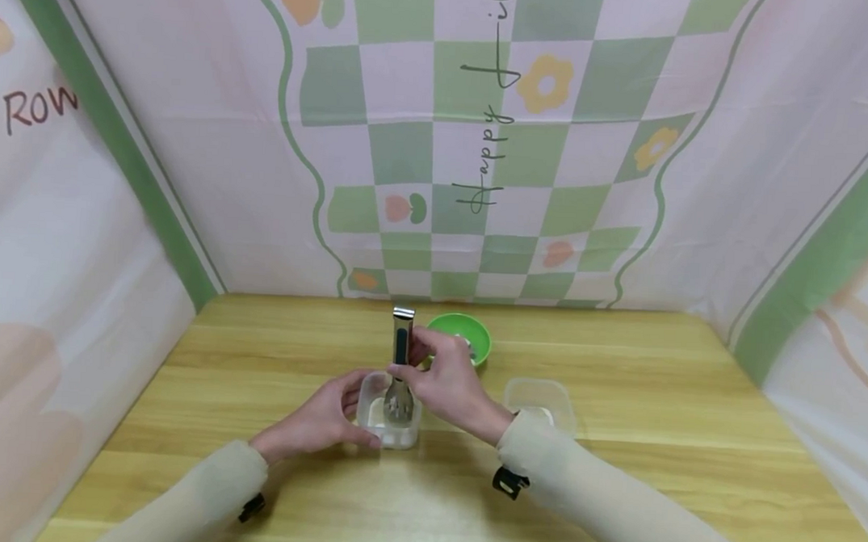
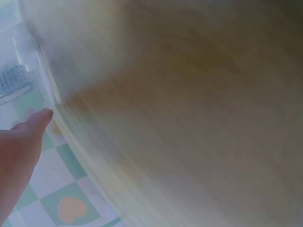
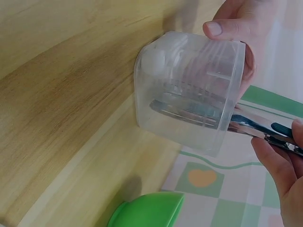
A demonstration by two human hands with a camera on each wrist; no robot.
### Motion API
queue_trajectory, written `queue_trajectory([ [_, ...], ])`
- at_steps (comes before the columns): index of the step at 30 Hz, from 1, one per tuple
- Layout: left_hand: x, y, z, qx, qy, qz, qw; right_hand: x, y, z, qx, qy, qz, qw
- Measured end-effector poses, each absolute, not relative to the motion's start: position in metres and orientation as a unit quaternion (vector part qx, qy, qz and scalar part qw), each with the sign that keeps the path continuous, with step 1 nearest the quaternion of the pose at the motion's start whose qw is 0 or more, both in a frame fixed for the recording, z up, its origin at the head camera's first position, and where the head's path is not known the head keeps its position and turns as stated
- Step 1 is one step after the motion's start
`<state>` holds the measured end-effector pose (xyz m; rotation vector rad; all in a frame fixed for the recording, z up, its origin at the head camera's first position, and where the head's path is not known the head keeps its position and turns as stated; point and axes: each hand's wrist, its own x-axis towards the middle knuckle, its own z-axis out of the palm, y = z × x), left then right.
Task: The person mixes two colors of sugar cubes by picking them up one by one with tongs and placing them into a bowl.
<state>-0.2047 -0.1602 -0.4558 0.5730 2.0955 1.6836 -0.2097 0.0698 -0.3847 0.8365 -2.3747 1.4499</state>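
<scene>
Metal tongs [image 1: 402, 342] with dark grip inlays stand nearly upright, their heads down inside a clear plastic container [image 1: 367, 401]. My right hand [image 1: 453, 381] pinches the tongs by their arms between thumb and fingers. Around the left side of the container, my left hand [image 1: 322, 418] holds it with thumb in front and fingers behind. In the right wrist view, something whitish and rounded [image 3: 154, 62] shows through the container wall near its bottom; its kind is unclear. The left wrist view catches only the thumb [image 2: 35, 125] and a blurred container edge.
A green bowl [image 1: 461, 317] with small pale pieces in it stands behind my right hand. A second clear container [image 1: 561, 399] is to the right, partly hidden by my right forearm. The wooden table [image 1: 650, 474] meets a patterned cloth [image 1: 399, 148] at the back.
</scene>
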Motion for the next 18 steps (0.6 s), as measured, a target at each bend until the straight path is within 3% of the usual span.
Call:
queue_trajectory([
  [18,-0.204,-0.16,-0.456,0.199,0.74,0.61,0.2,-0.21,0.093,-0.336,0.295,-0.748,0.555,0.211],
])
